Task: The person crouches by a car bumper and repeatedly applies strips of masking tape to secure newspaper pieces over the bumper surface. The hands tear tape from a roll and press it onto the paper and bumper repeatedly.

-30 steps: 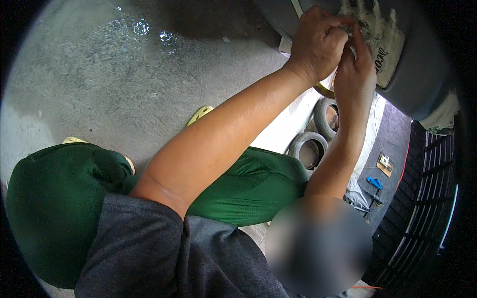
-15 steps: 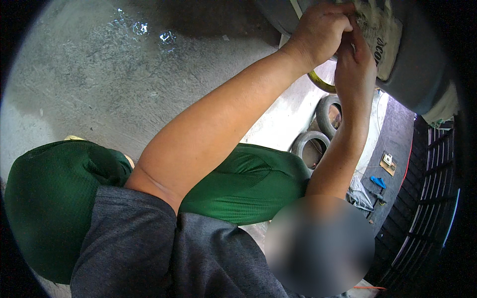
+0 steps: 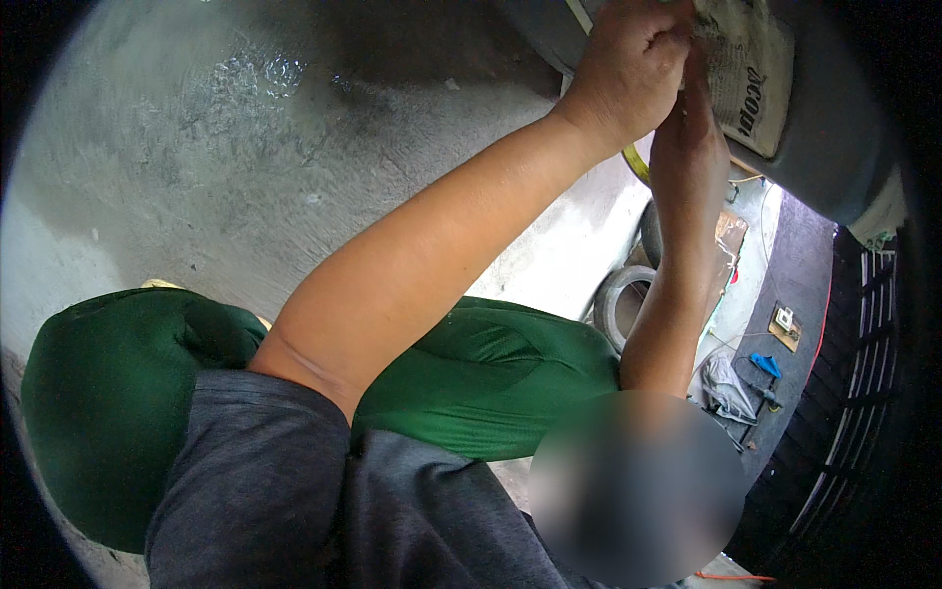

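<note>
My left hand [image 3: 628, 74] is closed, fingers curled together at the edge of a printed sheet of paper, like newspaper [image 3: 751, 88]. The sheet lies against a dark grey curved panel [image 3: 834, 128] at the upper right. Right beside it, my right hand [image 3: 692, 123] reaches up with its fingers pressed together, the tips touching or nearly touching the left hand. Whatever small thing lies between the fingers is hidden. Part of a yellow curved band [image 3: 638, 164] shows between my wrists; I cannot tell its kind.
Tyres [image 3: 620, 306] lie on the floor beyond my right forearm. Farther right, a dark surface holds a blue item [image 3: 765, 365], a small board with a white device [image 3: 785, 324] and crumpled grey sheeting [image 3: 726, 388]. Wet concrete floor [image 3: 294, 128] spreads at left. Dark bars [image 3: 854, 373] stand at the right edge.
Both hands stay together at the paper, with small shifts of the fingers. More of the paper's print shows now. The tyres and the things at right appear slightly shifted as the view moved.
</note>
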Tool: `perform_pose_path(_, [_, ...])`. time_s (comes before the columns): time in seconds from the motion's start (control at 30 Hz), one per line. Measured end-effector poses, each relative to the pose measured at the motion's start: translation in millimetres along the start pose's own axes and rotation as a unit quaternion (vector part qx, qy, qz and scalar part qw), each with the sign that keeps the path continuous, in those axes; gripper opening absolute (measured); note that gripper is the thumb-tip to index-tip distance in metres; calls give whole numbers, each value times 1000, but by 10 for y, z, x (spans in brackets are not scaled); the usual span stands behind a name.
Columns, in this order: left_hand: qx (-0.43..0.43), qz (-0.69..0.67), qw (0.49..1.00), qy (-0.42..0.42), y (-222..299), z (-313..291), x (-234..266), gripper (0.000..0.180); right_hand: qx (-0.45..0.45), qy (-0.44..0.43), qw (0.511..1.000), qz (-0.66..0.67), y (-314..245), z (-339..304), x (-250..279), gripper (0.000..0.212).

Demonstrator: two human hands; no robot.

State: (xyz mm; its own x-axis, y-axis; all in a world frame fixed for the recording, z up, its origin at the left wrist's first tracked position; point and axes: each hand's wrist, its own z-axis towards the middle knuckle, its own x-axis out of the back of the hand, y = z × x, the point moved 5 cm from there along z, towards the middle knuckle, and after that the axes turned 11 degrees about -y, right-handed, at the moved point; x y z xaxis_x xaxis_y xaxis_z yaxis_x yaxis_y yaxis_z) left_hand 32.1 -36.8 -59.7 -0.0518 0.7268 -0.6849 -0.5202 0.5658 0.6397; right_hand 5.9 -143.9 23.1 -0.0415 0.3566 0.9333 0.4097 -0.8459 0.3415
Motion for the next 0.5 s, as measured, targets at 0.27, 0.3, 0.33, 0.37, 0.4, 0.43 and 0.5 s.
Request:
perform_pose_path(0.27, [131, -255, 952, 111, 262, -115, -241, 25, 74, 95, 990, 74, 20, -51, 65, 58])
perform_pose_path(0.3, [120, -206, 963, 123, 283, -118, -224, 22, 50, 67, 991, 108, 20, -62, 88, 53])
perform_pose_path(0.33, [107, -158, 972, 135, 248, -144, -198, 20, 28, 39, 989, 142, 10, -78, 123, 49])
perform_pose_path(0.37, [93, -109, 979, 147, 161, -182, -172, 18, 7, 10, 984, 176, -14, -90, 160, 45])
perform_pose_path(0.4, [30, 12, 990, 134, 131, -164, -139, 15, -54, -7, 978, 201, -24, -107, 204, 34])
perform_pose_path(0.43, [-33, 133, 981, 134, 247, -133, -105, 13, -62, -27, 977, 204, -3, -142, 204, 33])
perform_pose_path(0.5, [114, -1, 987, 111, 153, -134, -128, 14, -77, -66, 971, 214, 52, -202, 192, 30])
